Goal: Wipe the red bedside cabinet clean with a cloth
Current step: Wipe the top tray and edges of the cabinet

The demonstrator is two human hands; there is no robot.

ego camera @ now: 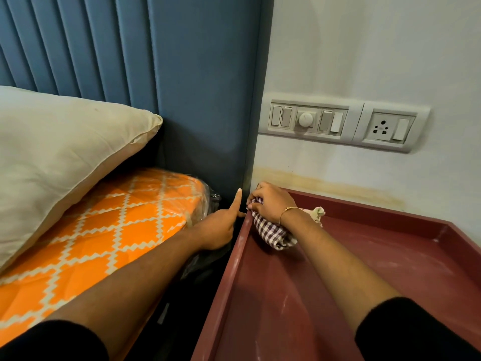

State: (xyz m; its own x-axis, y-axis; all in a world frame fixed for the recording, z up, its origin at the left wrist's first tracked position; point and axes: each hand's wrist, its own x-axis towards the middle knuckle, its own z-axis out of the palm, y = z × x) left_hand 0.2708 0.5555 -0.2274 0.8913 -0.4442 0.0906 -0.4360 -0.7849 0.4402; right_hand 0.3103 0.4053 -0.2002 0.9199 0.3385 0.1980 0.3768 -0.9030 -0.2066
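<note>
While the right hand (pixel 270 204) bunches the checked cloth (pixel 270 231) into the cabinet's (pixel 325 295) far left corner, fingers curled tight around it, the left hand (pixel 221 227) rests outside the left rim, index finger pointing up, others folded, beside the mattress (pixel 109 230).
</note>
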